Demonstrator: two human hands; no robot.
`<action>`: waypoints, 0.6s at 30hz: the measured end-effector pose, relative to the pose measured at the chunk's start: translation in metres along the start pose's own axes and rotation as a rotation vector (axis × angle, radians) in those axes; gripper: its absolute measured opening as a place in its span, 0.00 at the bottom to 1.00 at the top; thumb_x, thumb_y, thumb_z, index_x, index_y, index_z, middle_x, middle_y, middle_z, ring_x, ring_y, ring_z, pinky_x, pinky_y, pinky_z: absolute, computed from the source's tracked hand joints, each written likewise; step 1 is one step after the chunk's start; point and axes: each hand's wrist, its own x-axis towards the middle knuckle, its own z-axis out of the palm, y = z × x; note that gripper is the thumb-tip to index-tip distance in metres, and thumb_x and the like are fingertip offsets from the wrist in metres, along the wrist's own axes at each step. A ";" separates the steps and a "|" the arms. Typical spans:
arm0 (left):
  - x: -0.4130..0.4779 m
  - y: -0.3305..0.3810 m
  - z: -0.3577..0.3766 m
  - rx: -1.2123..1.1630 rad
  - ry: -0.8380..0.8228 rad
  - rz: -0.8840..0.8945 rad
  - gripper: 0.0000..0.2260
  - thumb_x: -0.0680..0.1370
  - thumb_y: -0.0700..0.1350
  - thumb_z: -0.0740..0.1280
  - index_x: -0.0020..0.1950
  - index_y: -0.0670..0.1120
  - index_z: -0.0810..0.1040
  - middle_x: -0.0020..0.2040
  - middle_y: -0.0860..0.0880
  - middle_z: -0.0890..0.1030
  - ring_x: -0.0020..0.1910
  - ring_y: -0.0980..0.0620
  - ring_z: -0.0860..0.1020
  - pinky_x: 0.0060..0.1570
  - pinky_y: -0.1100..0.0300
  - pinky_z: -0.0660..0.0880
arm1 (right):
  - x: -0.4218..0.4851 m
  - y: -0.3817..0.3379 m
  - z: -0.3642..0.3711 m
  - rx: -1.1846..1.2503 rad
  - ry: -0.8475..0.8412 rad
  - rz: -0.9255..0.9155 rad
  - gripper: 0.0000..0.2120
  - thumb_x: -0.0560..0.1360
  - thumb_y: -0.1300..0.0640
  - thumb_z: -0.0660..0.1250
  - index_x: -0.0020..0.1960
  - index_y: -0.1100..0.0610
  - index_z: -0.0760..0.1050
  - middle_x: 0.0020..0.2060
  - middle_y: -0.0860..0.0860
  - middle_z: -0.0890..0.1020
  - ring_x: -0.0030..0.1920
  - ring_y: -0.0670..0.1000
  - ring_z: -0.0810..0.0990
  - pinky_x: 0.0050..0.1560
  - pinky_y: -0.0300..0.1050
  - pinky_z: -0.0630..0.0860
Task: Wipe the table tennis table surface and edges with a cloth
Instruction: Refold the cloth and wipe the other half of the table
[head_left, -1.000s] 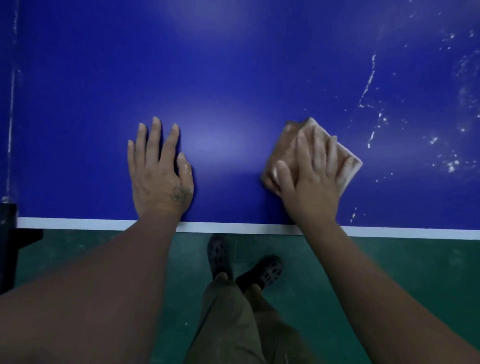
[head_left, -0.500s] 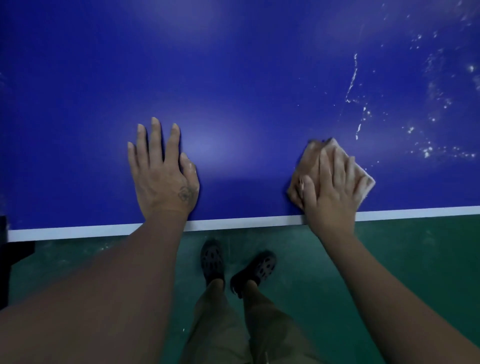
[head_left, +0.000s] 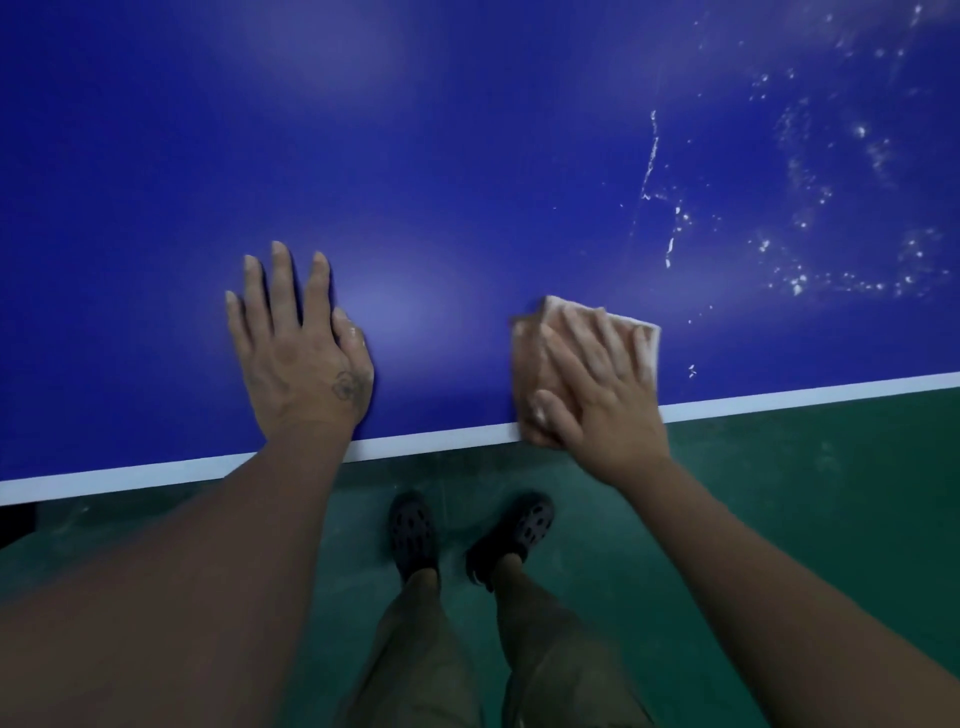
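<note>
Cloth under right hand at the near edge of the table.
The right fingers lie straight and spread, pressing the folded cloth flat on the blue top. Its near corner reaches the white line, with the thumb at that corner. The left hand rests flat well to the left, fingers straight, slightly apart, holding nothing. White specks dot the surface beyond the cloth, to the right. Shoes stand on the green floor.
</note>
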 end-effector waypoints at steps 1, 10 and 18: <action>0.000 -0.001 0.001 0.000 0.005 0.004 0.27 0.88 0.52 0.52 0.87 0.49 0.62 0.89 0.43 0.57 0.88 0.39 0.53 0.87 0.40 0.47 | -0.006 0.020 -0.005 0.008 -0.002 0.035 0.34 0.85 0.37 0.55 0.88 0.44 0.53 0.88 0.45 0.51 0.88 0.54 0.46 0.83 0.71 0.47; -0.003 0.005 -0.002 0.038 -0.040 0.067 0.28 0.87 0.50 0.51 0.87 0.44 0.63 0.88 0.41 0.60 0.88 0.38 0.54 0.87 0.39 0.50 | 0.023 0.016 -0.021 0.095 -0.085 -0.001 0.35 0.84 0.38 0.53 0.88 0.46 0.51 0.88 0.45 0.50 0.87 0.53 0.42 0.83 0.71 0.43; 0.004 0.110 0.004 -0.101 0.003 -0.087 0.26 0.89 0.49 0.54 0.87 0.43 0.63 0.88 0.44 0.60 0.88 0.41 0.54 0.87 0.43 0.49 | 0.025 0.041 -0.008 0.019 0.049 -0.060 0.31 0.86 0.34 0.50 0.86 0.43 0.58 0.88 0.50 0.53 0.88 0.56 0.47 0.85 0.67 0.46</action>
